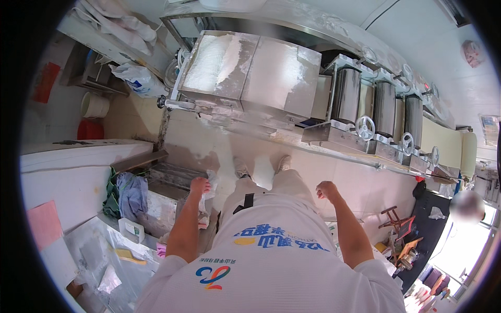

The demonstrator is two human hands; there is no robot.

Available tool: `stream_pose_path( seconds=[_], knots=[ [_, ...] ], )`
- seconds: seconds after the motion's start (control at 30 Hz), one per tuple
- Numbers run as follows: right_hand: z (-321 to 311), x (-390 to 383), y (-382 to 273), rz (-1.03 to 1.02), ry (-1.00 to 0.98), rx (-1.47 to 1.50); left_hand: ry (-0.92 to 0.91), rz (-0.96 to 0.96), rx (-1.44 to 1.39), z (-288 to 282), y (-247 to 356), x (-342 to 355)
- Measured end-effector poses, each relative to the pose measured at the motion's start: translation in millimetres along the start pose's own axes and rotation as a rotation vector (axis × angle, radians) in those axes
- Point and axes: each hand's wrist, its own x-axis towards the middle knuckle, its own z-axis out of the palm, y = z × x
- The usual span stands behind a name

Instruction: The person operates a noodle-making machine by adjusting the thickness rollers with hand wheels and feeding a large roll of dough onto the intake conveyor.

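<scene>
My left hand (200,185) hangs at my left side with its fingers curled in, and nothing shows in it. It is nearest a low metal box (175,176) and a blue-grey cloth (132,194) draped beside it. On my other side, my right hand (326,190) is also curled into a loose fist, with nothing visible in it. Ahead of both hands, apart from them, stands a long roller machine. Its steel cover (279,73) is dusted with white powder. Dark metal rollers (347,94) and handwheels (365,128) line its right part, and a pale sheet (441,138) runs to a roll (468,154) at its end.
A white plastic bag (140,79), a white bucket (95,105) and a red container (91,130) are at the left. A powdery worktop (117,255) lies behind my left arm. Folding stools (399,221) stand at the right, near another person (467,207).
</scene>
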Motion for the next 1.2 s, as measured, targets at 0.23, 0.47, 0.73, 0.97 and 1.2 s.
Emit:
stream_pose_path(
  seconds=[0.23,0.47,0.73,0.97,1.2],
  knots=[
    [53.9,-1.0,8.7,-0.241,-0.145,-0.289,-0.252,-0.016,-0.056,-49.3,-7.1,13.1],
    [64.1,36.9,-10.5,-0.273,-0.078,-0.558,0.157,0.367,0.955,79.1,13.0,-60.3],
    [110.6,33.3,-48.1,-0.100,0.002,-0.605,0.261,0.312,0.790,54.5,35.9,-65.3],
    [148.1,-3.4,-76.2,-0.177,0.083,-0.348,0.062,0.351,1.222,-6.4,37.4,0.7],
    [193.9,47.5,1.4,-0.392,0.316,-0.821,-0.108,0.098,0.451,-6.8,114.3,6.4]
  ],
)
